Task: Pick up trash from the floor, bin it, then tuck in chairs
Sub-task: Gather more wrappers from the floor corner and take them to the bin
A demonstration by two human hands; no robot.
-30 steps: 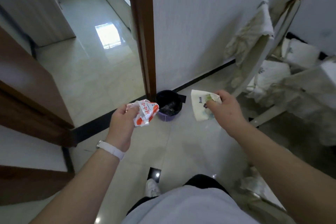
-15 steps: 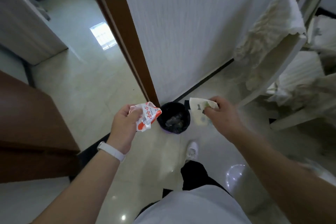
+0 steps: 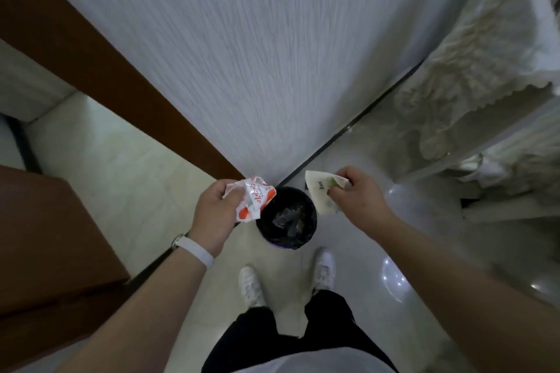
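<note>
Head view showed the left hand (image 3: 216,215) gripping a crumpled red-and-white wrapper (image 3: 254,198), the right hand (image 3: 356,198) pinching a white paper packet (image 3: 318,195), a black-lined round bin (image 3: 286,218) between them.

- White textured wall (image 3: 272,54) is filling the upper centre, with a black baseboard (image 3: 348,142) running along its foot.
- Brown door frame (image 3: 91,54) is slanting along its left side.
- Glossy pale tiled floor (image 3: 121,166) is reflecting light.
- Brown wooden cabinet (image 3: 45,236) is standing left.
- Cream cloth (image 3: 485,70) is draping furniture right.

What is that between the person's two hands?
In the head view, the black-lined bin sits between the left hand, holding a red-and-white wrapper, and the right hand, holding a pale wrapper.
</note>
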